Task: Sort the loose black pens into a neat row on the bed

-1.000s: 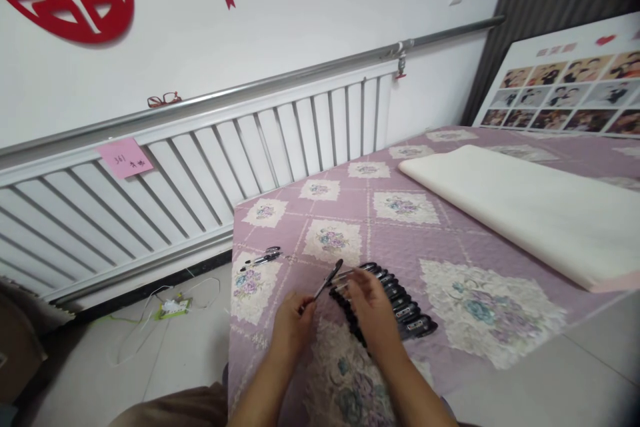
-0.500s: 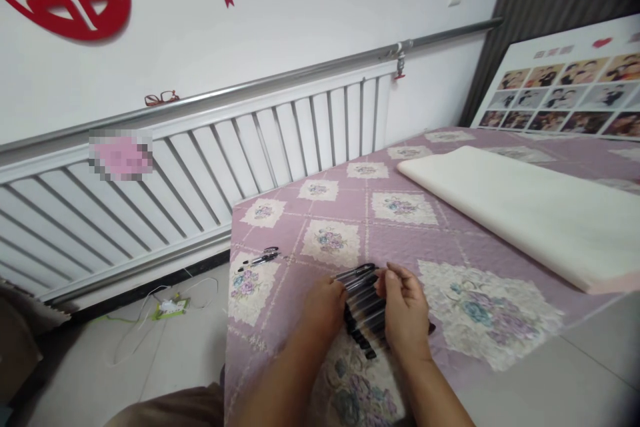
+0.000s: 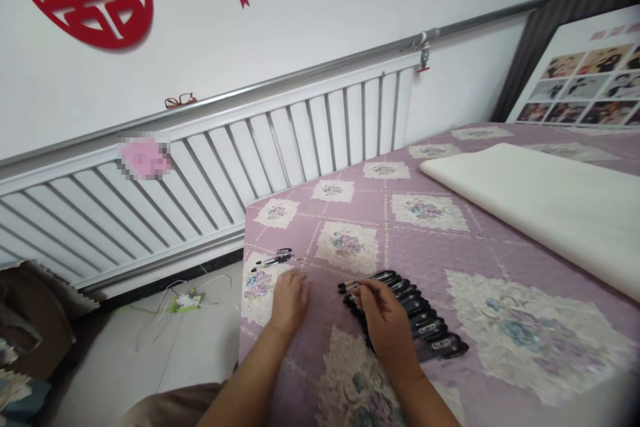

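Several black-capped clear pens (image 3: pixel 415 303) lie side by side in a slanting row on the purple floral tablecloth (image 3: pixel 345 200). Over the left part of this row is my right hand (image 3: pixel 387 320), its thumb and fingers closed on the end of one pen (image 3: pixel 347 287). The palm hides part of the row. My left hand (image 3: pixel 291 300) hovers or rests to the left with nothing in it, fingers loosely stretched forward. Just beyond its fingertips, a couple of separate pens (image 3: pixel 274 259) lie near the table's left edge.
A folded cream sheet (image 3: pixel 540 200) covers the table's right side. Behind the table runs a white radiator (image 3: pixel 300 140) with a pipe and valve. A photo board (image 3: pixel 585 80) leans at the far right. A power strip (image 3: pixel 187 301) with cables lies on the floor.
My left hand has left the row of pens and moved left toward the separate pens. The right hand has shifted onto the row's left end. The view has turned slightly left.
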A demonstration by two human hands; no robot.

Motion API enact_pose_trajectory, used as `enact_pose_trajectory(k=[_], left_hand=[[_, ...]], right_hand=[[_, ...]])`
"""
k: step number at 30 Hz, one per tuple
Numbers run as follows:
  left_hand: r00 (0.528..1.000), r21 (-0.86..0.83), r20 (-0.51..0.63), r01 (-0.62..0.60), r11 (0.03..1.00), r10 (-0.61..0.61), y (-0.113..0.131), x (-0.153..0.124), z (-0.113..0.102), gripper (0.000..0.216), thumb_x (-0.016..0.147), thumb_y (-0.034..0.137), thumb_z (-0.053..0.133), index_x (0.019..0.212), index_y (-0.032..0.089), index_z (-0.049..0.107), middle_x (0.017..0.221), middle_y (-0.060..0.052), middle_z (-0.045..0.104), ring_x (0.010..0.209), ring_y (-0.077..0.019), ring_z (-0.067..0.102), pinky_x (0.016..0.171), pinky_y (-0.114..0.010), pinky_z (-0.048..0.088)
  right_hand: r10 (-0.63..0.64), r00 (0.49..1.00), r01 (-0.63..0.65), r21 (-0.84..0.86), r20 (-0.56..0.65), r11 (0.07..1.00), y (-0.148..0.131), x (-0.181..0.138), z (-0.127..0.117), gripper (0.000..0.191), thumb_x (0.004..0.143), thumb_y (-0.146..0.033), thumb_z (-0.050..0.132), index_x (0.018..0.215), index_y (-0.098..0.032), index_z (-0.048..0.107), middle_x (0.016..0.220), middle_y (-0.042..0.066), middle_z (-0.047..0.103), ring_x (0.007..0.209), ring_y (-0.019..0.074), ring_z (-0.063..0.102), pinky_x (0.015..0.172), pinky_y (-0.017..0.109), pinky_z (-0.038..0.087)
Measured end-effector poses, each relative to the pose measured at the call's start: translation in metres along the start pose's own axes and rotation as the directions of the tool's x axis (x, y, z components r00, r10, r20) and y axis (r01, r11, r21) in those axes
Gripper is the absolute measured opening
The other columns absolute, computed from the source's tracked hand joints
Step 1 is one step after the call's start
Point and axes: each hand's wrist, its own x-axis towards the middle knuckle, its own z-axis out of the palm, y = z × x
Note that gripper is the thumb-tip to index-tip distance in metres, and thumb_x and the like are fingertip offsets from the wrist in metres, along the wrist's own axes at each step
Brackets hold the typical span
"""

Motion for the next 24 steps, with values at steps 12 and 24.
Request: enact_pose_trajectory(k=[12,24], left_hand=[[0.968,0.181,-0.062,0.250,0.951,-0.243,-0.077,0.025,-0.001,0.028,0.084,0.028,0.053,0.111,0.022,0.058,0.116,-0.008,0.055,0.110,-0.0243,0.046,0.092,-0.037,0.035],[0.970,0.242,-0.065,0.242,0.940,-0.233,-0.070,0.025,-0.005,0.022,0.085,0.030,0.053,0.105,0.024,0.060,0.110,-0.007,0.054,0.106,-0.0240,0.045,0.087,-0.036,0.034]], right_hand=[[-0.265,0.813,0.471,-0.318,0.518,0.823,0.013,-0.015,0.030,0.016,0.088,-0.023,0.045,0.092,-0.023,0.061,0.088,0.005,0.068,0.083,0.0197,0.063,0.075,0.032,0.050],[-0.224,0.796,0.491,-0.384,0.562,0.782,0.016,-0.015,0.038,0.019,0.088,-0.022,0.045,0.093,-0.023,0.063,0.088,0.005,0.069,0.082,0.0202,0.064,0.075,0.033,0.050]])
